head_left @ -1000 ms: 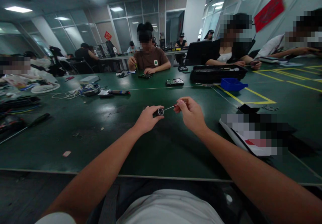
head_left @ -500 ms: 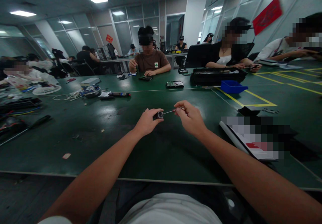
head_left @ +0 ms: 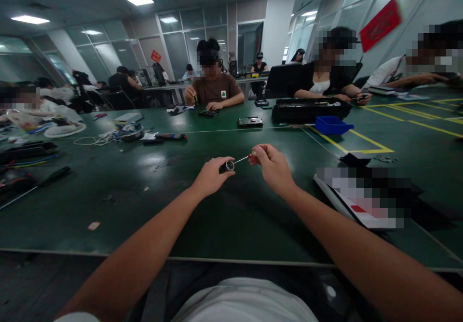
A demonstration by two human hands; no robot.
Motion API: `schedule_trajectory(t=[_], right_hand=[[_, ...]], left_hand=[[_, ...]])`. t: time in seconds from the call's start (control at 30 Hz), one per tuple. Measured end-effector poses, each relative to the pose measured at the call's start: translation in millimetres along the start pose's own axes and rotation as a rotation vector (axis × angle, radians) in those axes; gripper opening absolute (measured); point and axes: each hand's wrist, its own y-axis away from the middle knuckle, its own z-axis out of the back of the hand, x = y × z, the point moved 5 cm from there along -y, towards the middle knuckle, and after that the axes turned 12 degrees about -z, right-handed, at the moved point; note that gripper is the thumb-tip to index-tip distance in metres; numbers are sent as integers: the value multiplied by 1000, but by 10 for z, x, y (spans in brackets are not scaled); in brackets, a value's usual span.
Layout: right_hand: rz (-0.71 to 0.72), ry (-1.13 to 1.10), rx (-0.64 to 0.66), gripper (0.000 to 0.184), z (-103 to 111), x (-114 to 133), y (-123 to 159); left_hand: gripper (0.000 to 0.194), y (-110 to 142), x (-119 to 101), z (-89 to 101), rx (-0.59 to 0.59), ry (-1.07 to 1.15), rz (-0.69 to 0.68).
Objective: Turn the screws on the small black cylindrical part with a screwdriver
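Over the middle of the green table [head_left: 231, 230], my left hand [head_left: 213, 176] is closed around a small black cylinder [head_left: 227, 166] with a pale round end facing me. I cannot tell exactly what the cylinder is. Between finger and thumb, my right hand [head_left: 271, 165] grips a screwdriver [head_left: 241, 160] by its red handle. Its thin metal shaft points left, and the tip meets the cylinder's side near the rim. My fingers hide most of the handle.
A hard drive [head_left: 250, 122] lies ahead, with a blue bin [head_left: 333, 125] and a long black casing [head_left: 311, 111] to its right. Papers [head_left: 358, 206] lie by my right forearm. Cables [head_left: 97, 138] and a long black-handled screwdriver [head_left: 54, 177] are left. Co-workers sit across the table.
My right fingers have shifted and curled differently on the screwdriver's handle. The shaft still meets the black cylinder, which stays in my left hand. The whole view has moved slightly.
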Motion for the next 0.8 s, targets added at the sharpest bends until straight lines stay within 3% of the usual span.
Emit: schedule_trajectory(t=[0.1,0.17,0.23,0.43,0.57,0.7,0.8], right_hand=[[-312,-269,-32,24,45,-158,-72],[-411,-331,-66,25,66,-200,-81],[-385,-304,-102,23,80,-189,-81],[-123,-61,-193,19,98,-149,-84],[-82,-98,-244,23,176,-172,-127],[-59,-135,-284,24,245,-121,-133],[6,-115,-296,26,257,-39,-102]], left_hand=[[39,-16,-41,-12,35,-1,-74],[38,-26,-37,-6,43,-23,-53],[38,-30,-26,-9,55,-40,-15],[43,-11,20,-84,101,-21,47],[40,5,40,-94,112,-14,89],[36,2,-48,-61,92,-4,137],[35,-36,-197,-120,160,-17,118]])
